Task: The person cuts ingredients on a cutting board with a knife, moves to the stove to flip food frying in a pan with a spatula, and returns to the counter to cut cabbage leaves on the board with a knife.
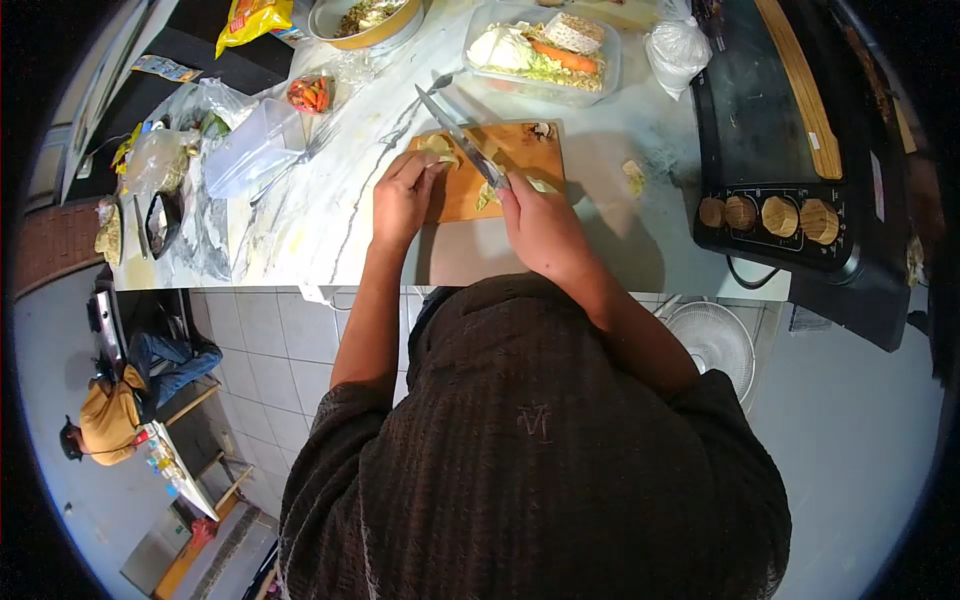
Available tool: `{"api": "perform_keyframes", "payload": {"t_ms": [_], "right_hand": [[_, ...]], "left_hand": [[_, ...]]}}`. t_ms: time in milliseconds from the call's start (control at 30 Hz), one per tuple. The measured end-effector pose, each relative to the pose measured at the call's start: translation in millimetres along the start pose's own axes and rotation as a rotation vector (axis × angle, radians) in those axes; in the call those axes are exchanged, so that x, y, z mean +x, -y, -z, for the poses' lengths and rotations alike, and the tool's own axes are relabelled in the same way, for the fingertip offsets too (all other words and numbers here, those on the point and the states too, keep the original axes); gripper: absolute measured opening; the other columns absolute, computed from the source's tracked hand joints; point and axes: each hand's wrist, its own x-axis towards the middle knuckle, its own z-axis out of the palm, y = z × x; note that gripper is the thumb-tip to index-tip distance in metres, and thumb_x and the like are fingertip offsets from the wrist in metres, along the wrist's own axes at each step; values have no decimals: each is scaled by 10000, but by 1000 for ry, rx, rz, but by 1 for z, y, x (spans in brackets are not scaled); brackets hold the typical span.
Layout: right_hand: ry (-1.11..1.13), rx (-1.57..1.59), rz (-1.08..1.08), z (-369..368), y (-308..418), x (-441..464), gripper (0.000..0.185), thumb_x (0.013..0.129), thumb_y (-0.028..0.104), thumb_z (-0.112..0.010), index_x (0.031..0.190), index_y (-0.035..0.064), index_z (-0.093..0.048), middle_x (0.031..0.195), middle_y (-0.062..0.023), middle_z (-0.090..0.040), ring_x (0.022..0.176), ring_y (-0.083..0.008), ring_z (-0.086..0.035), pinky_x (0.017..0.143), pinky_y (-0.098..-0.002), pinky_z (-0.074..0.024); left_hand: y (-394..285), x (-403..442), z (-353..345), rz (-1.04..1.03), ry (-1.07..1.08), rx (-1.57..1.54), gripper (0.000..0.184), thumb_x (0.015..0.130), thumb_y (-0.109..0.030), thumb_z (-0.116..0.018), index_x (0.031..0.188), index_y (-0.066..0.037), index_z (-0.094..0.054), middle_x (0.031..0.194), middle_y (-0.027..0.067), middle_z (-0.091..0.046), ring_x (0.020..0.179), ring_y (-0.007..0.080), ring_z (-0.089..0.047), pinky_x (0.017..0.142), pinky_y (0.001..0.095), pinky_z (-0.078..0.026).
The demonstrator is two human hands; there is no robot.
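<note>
My right hand [545, 225] is wrapped round the handle of a kitchen knife [455, 128], its blade slanting up and away to the left over a wooden cutting board [540, 160]. At the board's left edge, my left hand [398, 200] has its fingers pinched together on a pale yellow-green leaf [437, 149]. More leaf pieces [487, 196] lie on the board below the blade, partly hidden by my right hand. A small dark-and-white scrap [542, 130] sits near the board's far right corner.
Beyond the board stands a clear container [540, 90] of cabbage, carrot and other food. Red chillies [311, 94] and a plastic box [255, 148] lie left. An oven [780, 150] fills the right side. A fan [712, 345] stands below; another person [110, 420] sits far left.
</note>
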Motion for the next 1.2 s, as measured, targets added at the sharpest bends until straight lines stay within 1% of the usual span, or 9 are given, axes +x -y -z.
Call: {"api": "perform_keyframes", "payload": {"t_ms": [167, 233, 333, 533, 667, 733, 867, 967, 1200], "right_hand": [[48, 20, 13, 10, 0, -4, 306, 1002, 277, -478, 1128, 18, -580, 791, -263, -657, 752, -471, -639, 684, -568, -493], [0, 36, 35, 11, -2, -5, 232, 999, 248, -513, 1113, 57, -578, 751, -244, -636, 725, -473, -610, 635, -560, -459], [68, 25, 7, 18, -2, -4, 276, 993, 272, -503, 1119, 43, -591, 815, -252, -659, 775, -474, -630, 693, -564, -491], [109, 96, 99, 15, -4, -11, 258, 982, 249, -529, 1100, 32, -607, 832, -241, -662, 787, -456, -636, 697, -541, -492], [200, 101, 95, 14, -3, -16, 274, 984, 252, -527, 1132, 36, -607, 838, -239, -663, 788, -450, -640, 700, -532, -492], [225, 139, 151, 9, -8, -18, 279, 988, 263, -522, 1132, 40, -608, 836, -241, -662, 788, -448, -641, 704, -526, -494], [243, 94, 127, 2, -18, -19, 243, 987, 238, -556, 1099, 33, -623, 807, -220, -651, 734, -423, -632, 640, -479, -479], [275, 92, 137, 3, -23, -19, 253, 989, 254, -551, 1101, 39, -624, 813, -218, -652, 751, -424, -633, 651, -478, -482], [261, 92, 163, 7, -35, -22, 287, 982, 240, -573, 1184, 43, -617, 896, -226, -671, 832, -415, -647, 705, -454, -499]], "left_hand": [[4, -6, 13, 11, 44, -37, 139, 853, -23, -706, 992, -30, -696, 973, 141, -689, 852, 311, -674, 731, 363, -548], [2, -8, 23, 114, 150, -128, 140, 848, -21, -710, 988, -23, -710, 975, 141, -689, 867, 302, -672, 743, 354, -543], [13, -15, 28, 127, 247, -131, 149, 836, -10, -722, 984, -27, -728, 987, 127, -692, 895, 270, -678, 782, 333, -538], [19, -22, 36, 188, 342, -229, 177, 786, 35, -727, 936, -56, -752, 903, 91, -665, 848, 264, -651, 752, 333, -535], [22, -30, 34, 49, 294, -114, 204, 768, 34, -725, 935, -78, -762, 895, 82, -662, 841, 263, -650, 743, 338, -536], [18, -38, 33, -38, 189, 57, 217, 766, 19, -720, 938, -102, -770, 907, 78, -675, 857, 267, -656, 742, 345, -542], [6, -55, 19, 46, 73, 85, 209, 760, -9, -733, 939, -109, -777, 937, 77, -701, 902, 257, -670, 769, 359, -555], [-3, -63, 16, 46, -11, 158, 230, 754, -12, -738, 957, -112, -778, 964, 72, -703, 914, 251, -668, 782, 354, -557], [0, -74, 14, 54, -13, 236, 319, 721, 5, -725, 1011, -122, -763, 1032, 70, -684, 942, 259, -659, 799, 354, -559]]}}
